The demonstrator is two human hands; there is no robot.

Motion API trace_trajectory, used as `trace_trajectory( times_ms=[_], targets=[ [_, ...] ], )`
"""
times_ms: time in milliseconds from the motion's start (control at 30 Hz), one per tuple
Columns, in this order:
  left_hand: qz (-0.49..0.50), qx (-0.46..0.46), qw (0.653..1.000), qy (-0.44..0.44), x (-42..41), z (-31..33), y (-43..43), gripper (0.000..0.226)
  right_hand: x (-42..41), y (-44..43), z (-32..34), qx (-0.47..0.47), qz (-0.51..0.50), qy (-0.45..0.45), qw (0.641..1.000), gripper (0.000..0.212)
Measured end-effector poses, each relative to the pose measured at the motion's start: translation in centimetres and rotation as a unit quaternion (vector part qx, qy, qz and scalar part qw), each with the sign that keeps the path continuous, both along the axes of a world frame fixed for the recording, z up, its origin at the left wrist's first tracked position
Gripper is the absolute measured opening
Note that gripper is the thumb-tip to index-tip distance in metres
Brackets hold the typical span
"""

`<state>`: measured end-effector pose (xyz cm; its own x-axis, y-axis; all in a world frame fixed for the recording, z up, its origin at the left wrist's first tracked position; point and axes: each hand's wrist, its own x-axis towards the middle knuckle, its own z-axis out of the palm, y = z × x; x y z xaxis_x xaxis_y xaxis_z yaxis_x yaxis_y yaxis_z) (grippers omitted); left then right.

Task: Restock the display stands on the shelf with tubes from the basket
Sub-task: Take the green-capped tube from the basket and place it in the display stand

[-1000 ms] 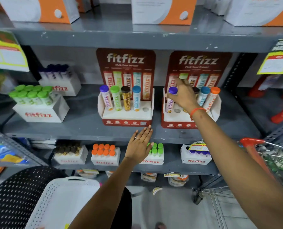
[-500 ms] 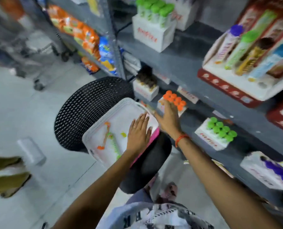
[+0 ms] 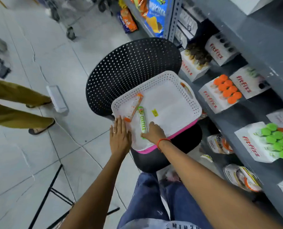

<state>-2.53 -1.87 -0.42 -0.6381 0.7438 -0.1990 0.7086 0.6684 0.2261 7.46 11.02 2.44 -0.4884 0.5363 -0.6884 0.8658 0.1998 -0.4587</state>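
The white perforated basket (image 3: 155, 78) sits on a black chair (image 3: 129, 66) by the shelf. A green-capped tube (image 3: 141, 118) and an orange-capped tube (image 3: 135, 105) lie side by side inside it at the near left. Another orange tube (image 3: 186, 89) lies against the far right wall. My right hand (image 3: 154, 132) reaches into the basket, fingers closed around the near end of the green tube. My left hand (image 3: 119, 134) lies flat on the basket's near left corner, fingers extended, holding nothing. The red display stands are out of view.
White boxes of orange-capped tubes (image 3: 226, 90) and green-capped tubes (image 3: 276, 139) stand on the lower grey shelf at right. A small yellow scrap (image 3: 154, 112) lies in the basket. Another person's legs (image 3: 13, 104) stand on the tiled floor at left.
My view has swung from the shelf stands down to the basket. My right hand left the stand, dropped into the basket and took hold of the green tube. My left hand moved to the basket's corner.
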Motion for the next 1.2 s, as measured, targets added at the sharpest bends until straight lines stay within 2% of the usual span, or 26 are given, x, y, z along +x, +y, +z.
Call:
trace_trajectory(
  times_ms=[100, 233, 367, 533, 633, 733, 900, 1033, 1200],
  targets=[
    [0.003, 0.005, 1.0, 0.002, 0.1, -0.5, 0.1, 0.057, -0.7, -1.3, -1.1, 0.02, 0.006, -0.015, 1.0, 0.063],
    [0.004, 0.013, 1.0, 0.003, 0.2, -0.7, 0.0, 0.057, -0.9, -2.0, -1.4, 0.054, -0.005, -0.014, 0.998, 0.055],
    [0.003, 0.022, 1.0, 0.011, 0.2, -0.6, 0.0, 0.057, 0.0, -1.6, -0.3, 0.075, -0.059, 0.051, 0.994, 0.04],
    [-0.021, 0.037, 0.999, 0.005, 1.3, 0.7, 1.4, 0.058, 2.9, 1.0, 3.7, 0.141, -0.092, 0.096, 0.981, 0.033],
    [-0.058, 0.064, 0.996, 0.004, 2.5, 2.0, 4.0, 0.059, 6.6, 3.7, 6.6, 0.143, -0.127, 0.102, 0.976, 0.028],
    [-0.121, 0.099, 0.988, 0.006, 4.5, 3.8, 7.5, 0.057, 11.5, 6.1, 9.9, 0.158, -0.172, 0.106, 0.967, 0.038],
    [-0.25, 0.176, 0.952, -0.014, 10.5, 7.4, 14.8, 0.057, 21.1, 8.4, 15.1, 0.26, -0.24, 0.066, 0.933, 0.024],
    [-0.37, 0.222, 0.902, -0.022, 17.4, 10.8, 20.2, 0.063, 29.1, 8.6, 19.0, 0.35, -0.316, 0.041, 0.881, 0.016],
    [-0.49, 0.271, 0.828, -0.028, 26.2, 14.6, 25.3, 0.058, 37.8, 8.0, 25.8, 0.42, -0.415, 0.038, 0.806, 0.018]
  ],
)
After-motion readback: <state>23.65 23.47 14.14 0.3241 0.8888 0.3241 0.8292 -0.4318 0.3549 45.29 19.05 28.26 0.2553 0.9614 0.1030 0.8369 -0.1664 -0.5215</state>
